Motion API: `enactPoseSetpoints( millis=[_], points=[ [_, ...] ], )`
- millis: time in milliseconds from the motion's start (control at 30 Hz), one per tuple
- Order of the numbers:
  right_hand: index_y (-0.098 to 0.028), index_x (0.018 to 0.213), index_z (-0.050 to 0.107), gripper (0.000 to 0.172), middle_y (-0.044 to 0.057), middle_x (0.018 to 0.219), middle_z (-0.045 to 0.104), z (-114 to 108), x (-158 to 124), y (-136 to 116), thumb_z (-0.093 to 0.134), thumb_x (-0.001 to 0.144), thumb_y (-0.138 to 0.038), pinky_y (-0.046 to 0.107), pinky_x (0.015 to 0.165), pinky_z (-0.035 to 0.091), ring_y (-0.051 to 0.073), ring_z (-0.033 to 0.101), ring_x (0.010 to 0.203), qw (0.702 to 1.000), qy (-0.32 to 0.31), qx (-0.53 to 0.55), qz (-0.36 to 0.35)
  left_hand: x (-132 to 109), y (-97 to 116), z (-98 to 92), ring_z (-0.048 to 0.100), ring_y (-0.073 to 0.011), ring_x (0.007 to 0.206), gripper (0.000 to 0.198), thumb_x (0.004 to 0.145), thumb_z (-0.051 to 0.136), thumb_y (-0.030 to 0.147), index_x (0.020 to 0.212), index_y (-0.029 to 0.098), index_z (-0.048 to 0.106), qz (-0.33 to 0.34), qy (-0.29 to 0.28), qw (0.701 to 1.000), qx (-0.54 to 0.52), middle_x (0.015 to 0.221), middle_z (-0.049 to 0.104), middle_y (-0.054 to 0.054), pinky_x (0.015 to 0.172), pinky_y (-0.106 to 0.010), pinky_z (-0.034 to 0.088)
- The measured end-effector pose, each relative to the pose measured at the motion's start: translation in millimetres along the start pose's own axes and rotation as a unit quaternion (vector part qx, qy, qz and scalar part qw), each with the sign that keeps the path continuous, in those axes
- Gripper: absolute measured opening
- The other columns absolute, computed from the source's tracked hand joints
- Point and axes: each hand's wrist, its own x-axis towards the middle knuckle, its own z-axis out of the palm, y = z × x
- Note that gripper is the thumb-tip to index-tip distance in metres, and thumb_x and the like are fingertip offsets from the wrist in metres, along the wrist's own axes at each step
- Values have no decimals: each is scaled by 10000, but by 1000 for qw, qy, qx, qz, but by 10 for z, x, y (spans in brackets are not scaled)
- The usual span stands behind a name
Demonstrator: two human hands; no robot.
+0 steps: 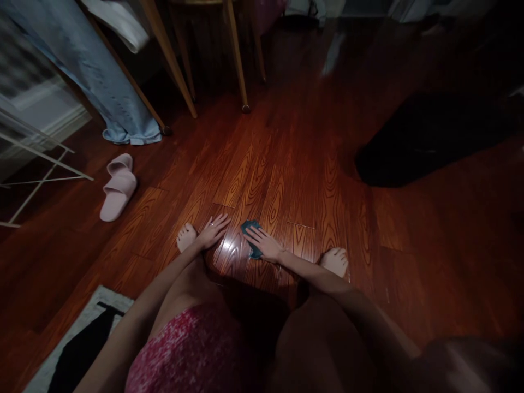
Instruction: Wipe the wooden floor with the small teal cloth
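Observation:
My right hand [264, 244] lies flat on a small teal cloth [255, 252], fingers stretched out and pressing it to the wooden floor [274, 185]. Part of the cloth shows past the fingertips and below the palm. To the left, my left hand [213, 231] is spread with its palm down, at or on the boards beside my left foot; it holds nothing. A ring shows on one of its fingers. Between the two hands, a bright patch of light reflects off the glossy boards.
My bare feet stand on either side of my hands. Pink slippers [118, 188] lie at the left, near a white metal rack [41, 180]. Blue jeans [118, 98] hang by wooden chair legs [237, 60]. A dark bulky object [417, 142] is at the right, a patterned mat [98, 305] at lower left.

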Motion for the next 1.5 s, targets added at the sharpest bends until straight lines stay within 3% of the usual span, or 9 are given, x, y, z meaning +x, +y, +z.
enactPoseSetpoints(
  millis=[200,467,600,733,867,1067,1267,1367,1500],
  points=[
    [-198,1633,238,863,103,1707,202,-189,-241,497,604,852,-219,487,1267,119,235,84,1582,987,81,4,136,-13,49,-98,126,-253,1577,561,1079,319,422,1628,312,276,3,-25,1000,-14,1704,199,-47,1251,-572,84],
    [-142,1642,152,836,123,1726,92,-96,-585,959,486,882,-234,573,1258,105,306,16,1583,857,262,23,444,-24,105,-145,104,-253,1580,567,1078,321,378,1635,285,263,-4,-38,999,-4,1707,184,-50,1254,-568,75],
    [-109,1638,148,882,172,1716,83,-49,-362,602,563,881,-289,597,1249,98,337,1,1579,902,203,11,381,-25,76,-125,103,-247,1580,566,1076,320,384,1633,298,263,0,-31,999,-11,1708,184,-45,1254,-566,72],
    [-160,1635,217,971,150,1713,138,13,-132,121,716,811,-287,513,1265,91,291,30,1583,989,65,-1,131,-20,53,-94,115,-249,1579,560,1077,323,398,1630,332,264,3,-23,1000,-16,1707,193,-31,1251,-573,76],
    [-181,1633,235,983,129,1710,178,24,-59,-83,736,789,-236,451,1268,103,252,61,1582,1000,0,6,-8,-13,44,-62,117,-249,1578,560,1075,318,391,1629,319,273,-3,-16,1000,-14,1704,203,-36,1251,-570,74],
    [-202,1638,225,881,101,1712,169,-120,-192,294,620,852,-228,485,1272,107,248,63,1583,984,77,7,158,-3,5,-11,123,-246,1578,552,1076,316,410,1623,338,282,-2,-9,1000,-20,1703,208,-27,1250,-567,75],
    [-145,1647,131,881,132,1721,68,-95,-484,667,526,863,-211,571,1256,114,300,8,1581,893,206,17,399,-5,-4,10,123,-245,1578,559,1069,323,392,1621,310,297,-4,-7,1000,-15,1701,216,-37,1253,-556,70],
    [-116,1647,92,930,160,1714,-7,-16,-476,553,569,860,-255,614,1246,95,342,-26,1575,895,214,11,392,-13,16,-32,127,-250,1577,566,1065,330,376,1625,308,286,-3,-12,1000,-12,1702,207,-40,1252,-561,79],
    [-139,1643,172,998,169,1712,85,26,-306,171,705,813,-293,575,1259,90,338,10,1577,972,103,2,211,-16,39,-93,114,-251,1578,573,1066,338,363,1632,328,257,3,-25,1000,-15,1706,192,-30,1251,-567,83]
  ],
)
